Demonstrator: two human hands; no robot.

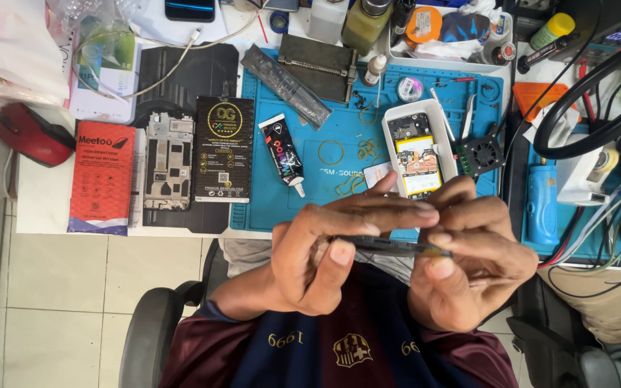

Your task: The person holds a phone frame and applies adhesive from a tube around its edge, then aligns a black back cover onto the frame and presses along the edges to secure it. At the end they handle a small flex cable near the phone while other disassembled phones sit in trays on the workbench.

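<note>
Head view. Both hands work together in front of the near edge of the desk (44,208), above the person's lap. The left hand (325,251) grips a thin dark phone panel (389,246) seen edge-on: its fingers (397,214) lie along the top face and the thumb presses from below. The right hand (476,262) closes on the other end of the same panel, fingers curled over the top and thumb against the near edge. The panel is level and clear of the desk.

On the desk, a blue work mat (325,179) covers the middle and reaches to the near edge. A white tray (397,118) on the mat holds an opened phone body (417,154) with a yellow battery; it lies just beyond the hands. A black glue tube (283,152) lies tilted on the mat left of centre, with loose rubber bands (330,152) beside it. A small black fan (479,153) sits just right of the tray. Towards the left edge lie a black package (224,149), a bare metal phone frame (169,162) and a red package (102,176). A red computer mouse (31,134) rests at the left edge.
</note>
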